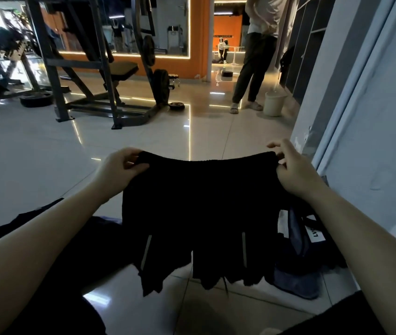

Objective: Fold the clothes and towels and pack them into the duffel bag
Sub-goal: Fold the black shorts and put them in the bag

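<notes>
A pair of black shorts point(199, 213) with pale reflective strips on the legs hangs in the air over the tiled floor. My left hand point(119, 169) pinches the left end of the waistband, and my right hand point(293, 165) pinches the right end, stretching it between them. The dark navy duffel bag point(298, 240) with a white label lies on the floor at the lower right, partly hidden behind the shorts and my right arm. More dark clothes point(35, 226) lie heaped on the floor at the lower left.
A white wall panel point(373, 141) rises close on the right. A weight bench and rack point(110, 76) stand ahead to the left. A person point(255, 56) stands ahead on the right next to a white bucket point(274, 102).
</notes>
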### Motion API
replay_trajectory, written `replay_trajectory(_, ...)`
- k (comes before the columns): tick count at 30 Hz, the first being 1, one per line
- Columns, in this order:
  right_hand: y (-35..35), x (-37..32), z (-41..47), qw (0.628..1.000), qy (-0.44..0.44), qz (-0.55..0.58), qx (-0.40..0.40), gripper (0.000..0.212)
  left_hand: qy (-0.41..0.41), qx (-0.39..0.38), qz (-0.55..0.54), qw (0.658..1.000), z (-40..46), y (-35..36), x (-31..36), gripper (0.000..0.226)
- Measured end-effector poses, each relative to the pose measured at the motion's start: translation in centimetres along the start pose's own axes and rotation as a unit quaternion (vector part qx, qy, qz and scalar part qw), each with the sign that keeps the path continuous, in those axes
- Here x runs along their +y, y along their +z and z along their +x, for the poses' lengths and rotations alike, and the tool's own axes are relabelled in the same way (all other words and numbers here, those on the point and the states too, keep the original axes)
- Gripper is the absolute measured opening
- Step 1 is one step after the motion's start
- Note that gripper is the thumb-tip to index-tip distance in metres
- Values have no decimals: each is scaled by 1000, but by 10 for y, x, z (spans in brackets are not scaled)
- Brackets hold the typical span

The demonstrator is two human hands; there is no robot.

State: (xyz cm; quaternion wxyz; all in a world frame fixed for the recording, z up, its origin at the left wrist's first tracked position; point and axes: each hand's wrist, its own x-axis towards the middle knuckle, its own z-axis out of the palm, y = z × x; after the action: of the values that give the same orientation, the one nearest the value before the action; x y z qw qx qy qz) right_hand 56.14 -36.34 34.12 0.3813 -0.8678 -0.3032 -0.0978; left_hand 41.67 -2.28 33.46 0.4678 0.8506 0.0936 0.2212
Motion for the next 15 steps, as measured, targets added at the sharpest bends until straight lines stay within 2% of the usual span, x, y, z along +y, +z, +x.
replay_trajectory(4, -6, -1, -4, 997, 39, -33, -53, 28, 16, 0, 63, 998, -3, -4, -7, 14)
replay_trajectory(7, -6, 1, -13, 991, 82, -39, -98, 19, 20, -50, 130, 990, -7, -3, -15, 12)
replay_trajectory(9, -8, -2, -21, 975, 128, 6, -182, 17, -19, -98, 126, 987, -13, -10, -17, 11)
replay_trajectory(12, -13, -5, -35, 922, 195, 88, -323, 19, -106, -219, 76, 967, -26, -27, -20, 14)
replay_trajectory(13, -14, -5, -37, 911, 202, 94, -346, 18, -128, -249, 57, 958, -30, -33, -21, 17)
replay_trajectory(15, -16, -6, -38, 901, 205, 108, -367, 19, -156, -273, 34, 949, -37, -42, -21, 43)
